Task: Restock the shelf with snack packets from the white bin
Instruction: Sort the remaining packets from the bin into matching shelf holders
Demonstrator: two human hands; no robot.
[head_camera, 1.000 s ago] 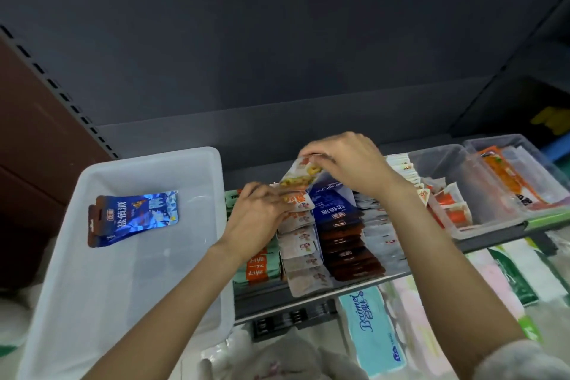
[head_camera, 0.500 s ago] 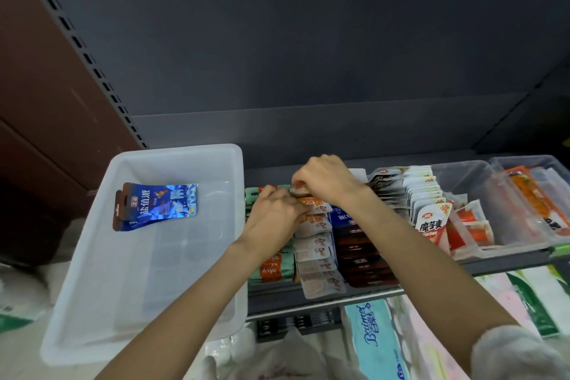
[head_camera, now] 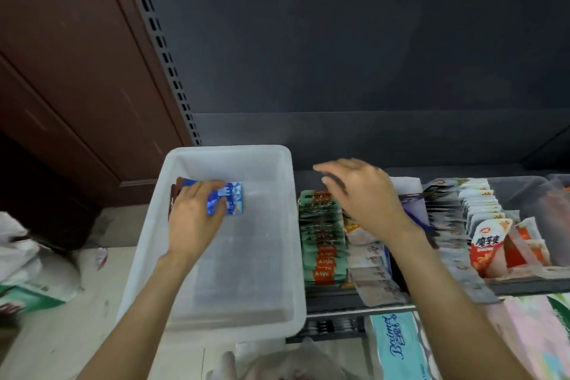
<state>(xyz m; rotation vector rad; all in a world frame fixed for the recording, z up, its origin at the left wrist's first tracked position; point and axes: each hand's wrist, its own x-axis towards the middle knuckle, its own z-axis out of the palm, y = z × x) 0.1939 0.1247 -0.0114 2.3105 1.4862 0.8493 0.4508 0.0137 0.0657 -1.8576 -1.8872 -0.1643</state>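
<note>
The white bin [head_camera: 287,225] stands left of the shelf [head_camera: 354,299]. Inside it, at the far end, lies a shiny blue snack packet [head_camera: 231,199] with a brown edge. My left hand [head_camera: 194,213] is down in the bin, its fingers and thumb closing round that blue packet. My right hand [head_camera: 357,191] hovers over the shelf's rows of packets with fingers spread and holds nothing. Below it lie rows of green-and-orange packets [head_camera: 320,244] and pale packets [head_camera: 370,268].
More packet rows and a clear tray [head_camera: 530,194] with red-and-white packets [head_camera: 490,244] fill the shelf to the right. A blue tissue pack [head_camera: 398,345] sits on the level below. White bags [head_camera: 27,259] lie on the floor at left. A dark back panel rises behind.
My left hand left the shelf rows and dropped into the bin onto the blue packet. My right hand let go of the packet it tucked in and lifted, fingers spread. The view swung left.
</note>
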